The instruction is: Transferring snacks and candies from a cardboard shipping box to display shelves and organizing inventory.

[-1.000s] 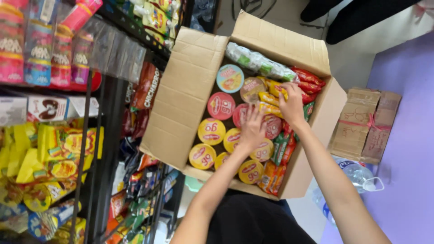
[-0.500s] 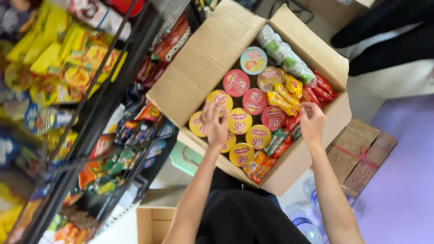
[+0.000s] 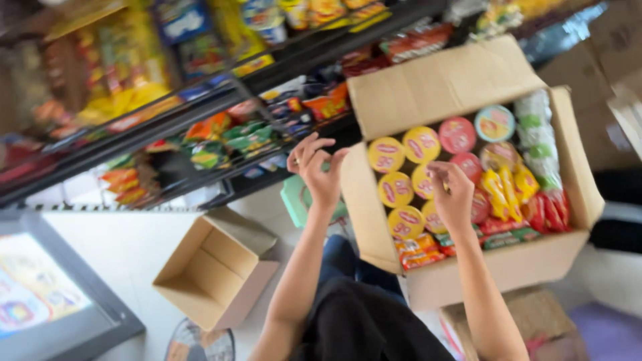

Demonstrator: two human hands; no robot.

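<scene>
1. Plainly, the big cardboard box [image 3: 468, 267] is open and nearly full, its flaps folded back, sitting in front of the person just beside the snack shelves [image 3: 200, 134].
2. Inside, round cups with yellow lids [image 3: 396, 190] fill the left part in rows, red-lidded cups [image 3: 457, 135] sit behind them, and one cup with a pale teal lid [image 3: 495, 123] stands at the far edge.
3. To the right of the cups lie yellow snack packets [image 3: 501, 190], red packets [image 3: 552, 214] and a clear sleeve of white-and-green packs [image 3: 538, 130] along the box wall.
4. The right hand [image 3: 453, 197] is down in the box, fingers curled over a yellow-lidded cup in the middle rows; it touches the cup, but I cannot tell whether it has really gripped it.
5. The left hand [image 3: 315, 167] is raised outside the box's left wall, fingers spread and holding nothing, between the box and the shelves.
6. Judging by how things lie, little has come out: the rows show hardly a gap, so almost the whole load remains in the box.
7. A small empty carton [image 3: 214, 274] stands open on the floor near the person's left, and a green stool [image 3: 294, 200] peeks out behind the left wrist.
</scene>
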